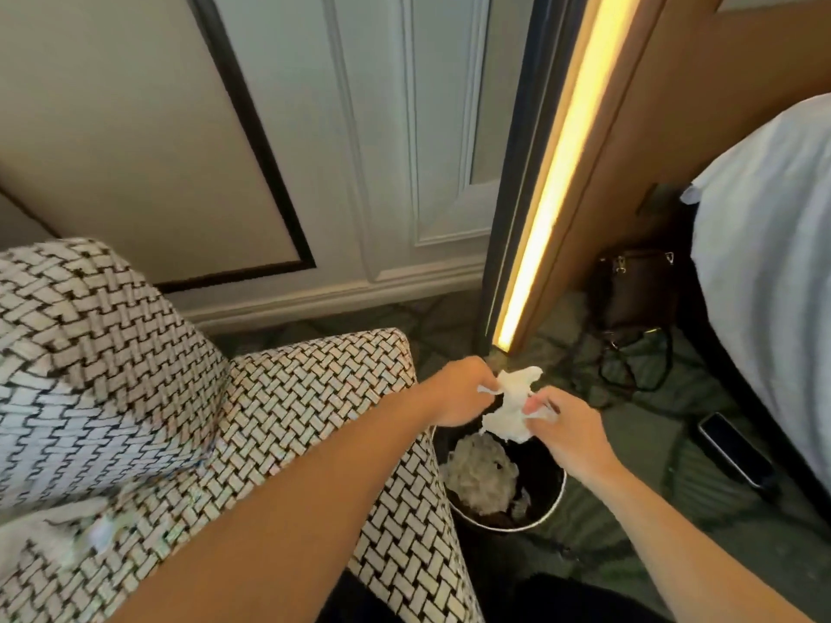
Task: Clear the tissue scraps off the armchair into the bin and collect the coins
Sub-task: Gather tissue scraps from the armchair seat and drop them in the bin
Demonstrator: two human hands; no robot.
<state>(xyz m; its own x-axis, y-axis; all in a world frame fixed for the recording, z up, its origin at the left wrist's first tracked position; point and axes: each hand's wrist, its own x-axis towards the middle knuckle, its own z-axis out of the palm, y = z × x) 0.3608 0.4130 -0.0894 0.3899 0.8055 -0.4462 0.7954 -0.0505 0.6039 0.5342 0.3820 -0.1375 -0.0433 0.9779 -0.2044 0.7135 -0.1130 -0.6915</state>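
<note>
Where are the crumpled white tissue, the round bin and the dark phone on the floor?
crumpled white tissue (508, 409), head view, middle of the wad
round bin (546, 514), head view, pale rim
dark phone (730, 449), head view, screen centre

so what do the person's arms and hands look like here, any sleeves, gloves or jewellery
Both forearms are bare up to the frame edge, with no sleeves in view. The left hand and right hand wear no gloves, and no rings, watch or bracelet show on the fingers or wrists that can be seen. Motion blur leaves finer details, such as nails, unclear.
</note>
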